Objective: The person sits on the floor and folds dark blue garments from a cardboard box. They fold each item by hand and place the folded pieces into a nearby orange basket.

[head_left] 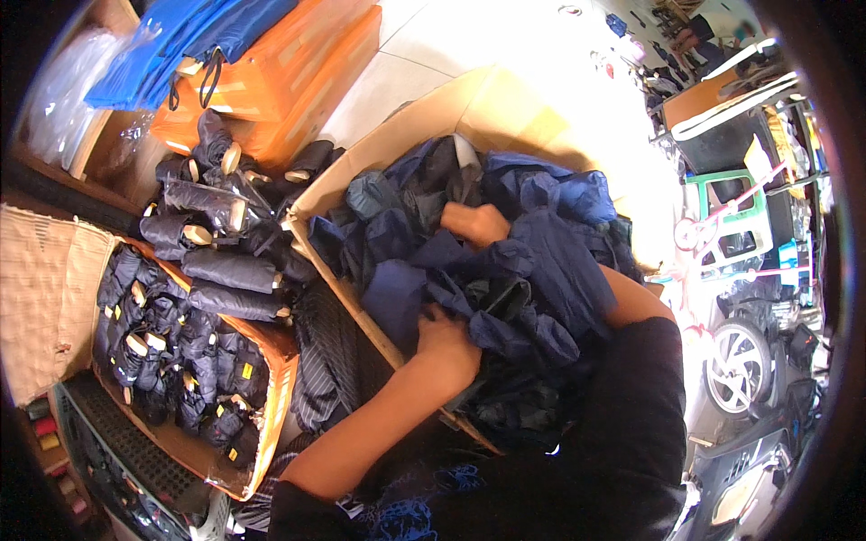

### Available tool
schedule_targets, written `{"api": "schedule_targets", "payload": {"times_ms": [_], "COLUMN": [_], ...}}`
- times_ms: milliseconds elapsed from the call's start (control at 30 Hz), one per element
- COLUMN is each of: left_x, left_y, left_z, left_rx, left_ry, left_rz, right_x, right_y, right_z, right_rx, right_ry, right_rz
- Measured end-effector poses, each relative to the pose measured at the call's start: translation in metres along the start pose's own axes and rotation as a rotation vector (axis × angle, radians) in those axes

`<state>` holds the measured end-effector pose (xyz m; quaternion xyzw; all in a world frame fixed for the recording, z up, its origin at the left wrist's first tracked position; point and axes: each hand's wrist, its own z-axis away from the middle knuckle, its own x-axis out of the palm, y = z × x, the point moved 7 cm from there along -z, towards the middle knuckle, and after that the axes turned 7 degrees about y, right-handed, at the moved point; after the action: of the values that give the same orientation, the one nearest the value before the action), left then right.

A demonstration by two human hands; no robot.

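A large cardboard box (329, 189) in front of me is filled with crumpled navy and black fabric pieces (550, 225). My left hand (446, 347) reaches in over the near left side, its fingers curled into a navy piece (397, 288). My right arm comes in from the right and passes partly under draped navy fabric. Near the middle of the box my right hand (476, 224) shows as a closed fist against the cloth. Folds hide part of that hand and most of what it grips.
At the left, a smaller open carton (284, 379) holds several black rolled bundles with pale ends. More black bundles (230, 270) lie between the boxes. Orange containers (307, 72) carry blue fabric (180, 54). A green plastic stool (735, 203) and a spoked wheel (735, 368) stand right.
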<state>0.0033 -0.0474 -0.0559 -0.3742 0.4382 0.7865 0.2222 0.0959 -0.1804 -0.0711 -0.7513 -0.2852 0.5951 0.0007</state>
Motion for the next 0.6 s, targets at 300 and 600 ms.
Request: {"api": "schedule_targets", "payload": {"times_ms": [300, 600], "left_x": [0.007, 0.005], "left_y": [-0.006, -0.001], "left_z": [-0.002, -0.002], "left_rx": [-0.022, -0.003], "left_ry": [-0.004, -0.040], "left_rz": [-0.004, -0.005], "right_x": [-0.026, -0.004], "right_y": [0.068, 0.056], "right_z": [-0.037, -0.021], "right_rx": [0.674, 0.249], "right_ry": [0.259, -0.176], "right_rz": [-0.030, 0.060]}}
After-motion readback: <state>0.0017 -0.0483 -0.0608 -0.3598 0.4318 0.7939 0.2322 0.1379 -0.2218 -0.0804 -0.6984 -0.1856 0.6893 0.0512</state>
